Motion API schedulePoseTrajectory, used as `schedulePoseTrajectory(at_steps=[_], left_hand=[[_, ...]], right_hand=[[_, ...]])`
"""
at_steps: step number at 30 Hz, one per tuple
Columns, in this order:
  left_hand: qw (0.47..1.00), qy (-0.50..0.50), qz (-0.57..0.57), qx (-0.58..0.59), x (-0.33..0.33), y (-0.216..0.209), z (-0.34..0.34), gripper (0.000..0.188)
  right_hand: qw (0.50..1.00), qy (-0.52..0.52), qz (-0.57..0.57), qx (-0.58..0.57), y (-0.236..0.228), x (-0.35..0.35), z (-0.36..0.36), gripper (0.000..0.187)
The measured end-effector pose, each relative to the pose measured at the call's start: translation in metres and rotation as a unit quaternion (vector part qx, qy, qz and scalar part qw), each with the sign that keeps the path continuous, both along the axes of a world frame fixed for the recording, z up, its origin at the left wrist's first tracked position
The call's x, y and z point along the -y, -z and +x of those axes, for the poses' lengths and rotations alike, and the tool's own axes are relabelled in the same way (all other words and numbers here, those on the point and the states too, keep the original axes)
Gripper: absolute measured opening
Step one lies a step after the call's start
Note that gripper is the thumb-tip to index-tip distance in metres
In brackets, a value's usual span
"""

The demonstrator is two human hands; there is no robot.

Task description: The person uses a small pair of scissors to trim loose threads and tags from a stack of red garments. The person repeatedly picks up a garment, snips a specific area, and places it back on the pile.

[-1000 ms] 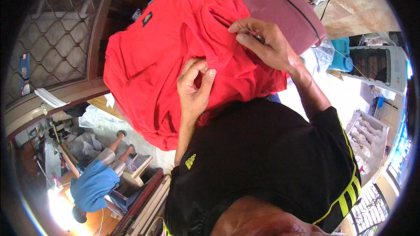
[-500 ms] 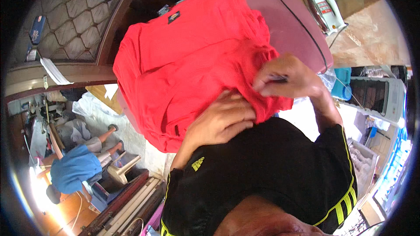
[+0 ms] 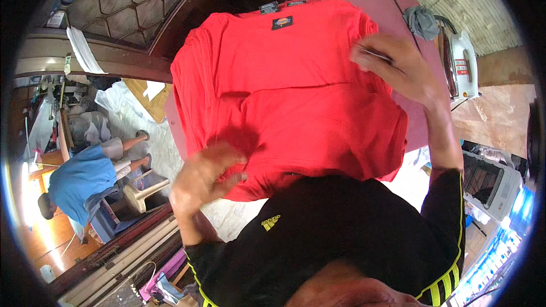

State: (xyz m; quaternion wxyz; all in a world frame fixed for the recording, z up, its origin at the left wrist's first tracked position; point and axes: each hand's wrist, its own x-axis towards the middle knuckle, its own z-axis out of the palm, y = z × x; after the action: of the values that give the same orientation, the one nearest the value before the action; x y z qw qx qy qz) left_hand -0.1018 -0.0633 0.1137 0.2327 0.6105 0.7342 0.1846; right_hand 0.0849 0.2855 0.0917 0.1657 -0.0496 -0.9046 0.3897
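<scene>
A red shirt point(image 3: 296, 68) lies spread flat on top of several red garments, with a dark label at its neckline. The pile rests on a board with a mauve cover point(image 3: 392, 1). My left hand point(image 3: 205, 179), blurred, is raised over the pile's near left edge with its fingers apart and nothing in them. Above the right edge of the shirt, my right hand point(image 3: 392, 62) is closed around a small, slim dark tool point(image 3: 376, 52). Its exact kind is too small and blurred to make out.
A white iron point(image 3: 465, 65) stands at the far right, near a grey cloth point(image 3: 422, 21) and a dark cord. At the left, a person in a blue shirt point(image 3: 85, 176) bends over near a pale stool point(image 3: 145, 190). A lattice door point(image 3: 128, 3) borders the far left.
Both hands have come off the red cloth and moved apart, the left toward the left, the right up and away. The bunched shirt front now lies flatter, its folds opened out.
</scene>
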Motion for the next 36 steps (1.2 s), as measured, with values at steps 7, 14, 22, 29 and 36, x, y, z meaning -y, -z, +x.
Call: schedulePoseTrajectory(at_steps=[7,14,22,29,36], left_hand=[[0.949,0.003,0.311,-0.049,-0.170,0.038,-0.090,0.019],[0.942,0.138,0.304,-0.046,-0.239,0.093,-0.131,0.028],[0.951,0.115,0.269,-0.098,-0.234,0.097,-0.133,0.014],[0.943,0.098,0.299,-0.107,-0.233,0.095,-0.132,0.012],[0.942,0.097,0.301,-0.111,-0.232,0.092,-0.131,0.015]], right_hand=[[0.999,-0.002,-0.036,-0.032,0.063,-0.040,-0.121,0.028],[0.992,0.036,-0.102,0.056,0.059,-0.045,-0.126,0.025],[0.998,-0.013,-0.030,0.050,0.066,-0.038,-0.114,0.018],[0.994,0.014,0.110,-0.010,0.066,-0.026,-0.125,0.018],[0.993,0.022,0.114,-0.009,0.067,-0.023,-0.138,0.019]])
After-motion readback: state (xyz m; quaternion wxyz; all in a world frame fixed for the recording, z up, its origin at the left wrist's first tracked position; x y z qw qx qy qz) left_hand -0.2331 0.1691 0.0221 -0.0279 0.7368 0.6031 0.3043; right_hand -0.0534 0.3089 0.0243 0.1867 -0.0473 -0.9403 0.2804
